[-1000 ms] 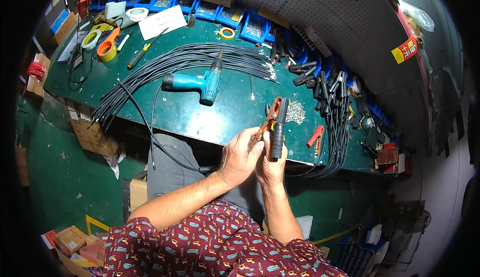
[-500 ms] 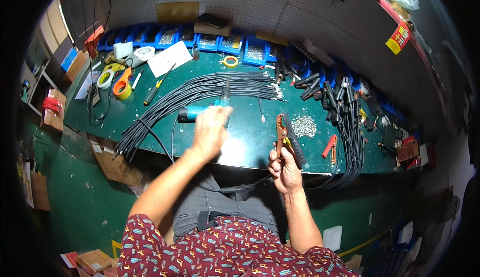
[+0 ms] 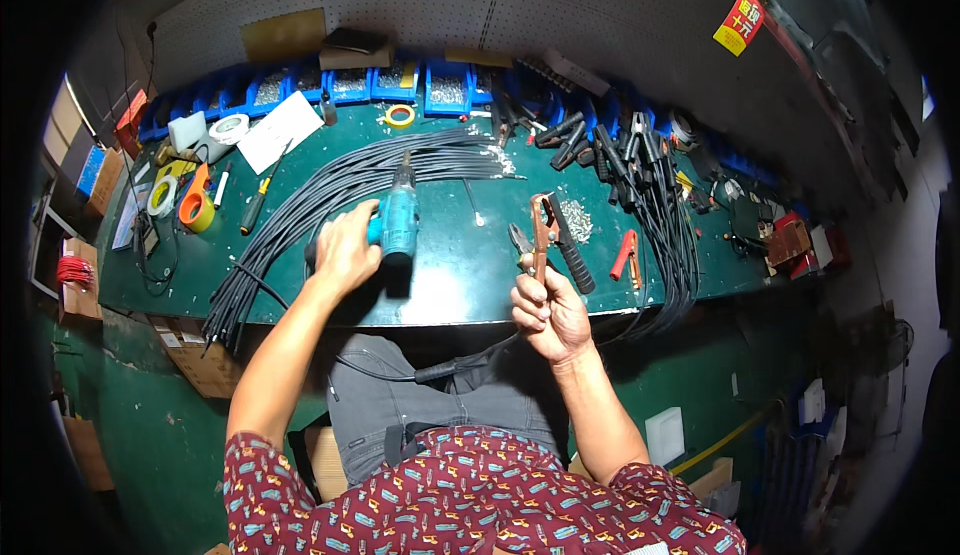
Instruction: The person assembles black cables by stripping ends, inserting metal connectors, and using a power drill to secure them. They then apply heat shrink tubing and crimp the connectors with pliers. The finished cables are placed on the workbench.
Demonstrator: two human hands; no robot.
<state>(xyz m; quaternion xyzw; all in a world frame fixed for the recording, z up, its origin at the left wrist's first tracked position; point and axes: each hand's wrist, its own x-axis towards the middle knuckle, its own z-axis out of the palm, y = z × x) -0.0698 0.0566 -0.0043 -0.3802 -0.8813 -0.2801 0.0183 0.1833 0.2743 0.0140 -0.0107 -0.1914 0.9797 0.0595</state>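
Note:
My left hand (image 3: 346,251) is closed around the handle of a teal power drill (image 3: 399,223), whose bit points to the far side of the bench. My right hand (image 3: 552,315) grips a clamp by its copper-coloured half (image 3: 541,237); the clamp's other handle has a black sleeve (image 3: 575,260). Beside it on the left shows the metal tip of a pair of pliers (image 3: 520,240); whether my fingers hold them too is hidden. Beyond the drill lies a bundle of black cables (image 3: 300,205). A pile of small metal parts (image 3: 576,223) sits behind the clamp.
Blue bins (image 3: 446,93) of small parts line the back. Black-handled clamps with cables (image 3: 640,170) and a red-handled clamp (image 3: 624,258) lie at the right. Tape rolls (image 3: 197,212), a screwdriver (image 3: 255,205) and paper (image 3: 280,133) are at the left. A cable (image 3: 440,370) crosses my lap.
The view has shifted. The drill has turned, and my left hand now sits to the left of its body, around the handle. In my right hand the clamp has turned; the pliers' tip now shows.

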